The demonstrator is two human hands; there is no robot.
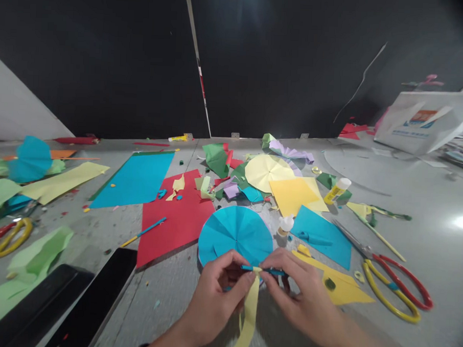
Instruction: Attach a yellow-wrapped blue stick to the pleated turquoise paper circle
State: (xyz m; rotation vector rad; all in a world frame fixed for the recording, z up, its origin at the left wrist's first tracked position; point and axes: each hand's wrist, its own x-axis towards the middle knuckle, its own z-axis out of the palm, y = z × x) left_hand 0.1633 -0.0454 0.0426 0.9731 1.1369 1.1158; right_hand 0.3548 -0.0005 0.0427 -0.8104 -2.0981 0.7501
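Note:
My left hand [216,290] and my right hand [303,294] meet near the table's front edge, both pinching a thin rolled blue paper stick [263,270] held level between them. A long pale yellow paper strip [249,310] is pressed to the stick at my fingertips and hangs down toward me. Just behind my hands lies a pleated blue paper circle [235,234].
Red paper [176,219], a blue sheet [137,178], yellow sheets [295,194] and a pleated yellow circle [268,171] litter the grey table. Two glue sticks [336,190] [285,228] stand behind. Red-and-yellow scissors [393,288] lie right, another pair [6,235] left. Black objects [68,299] lie front left.

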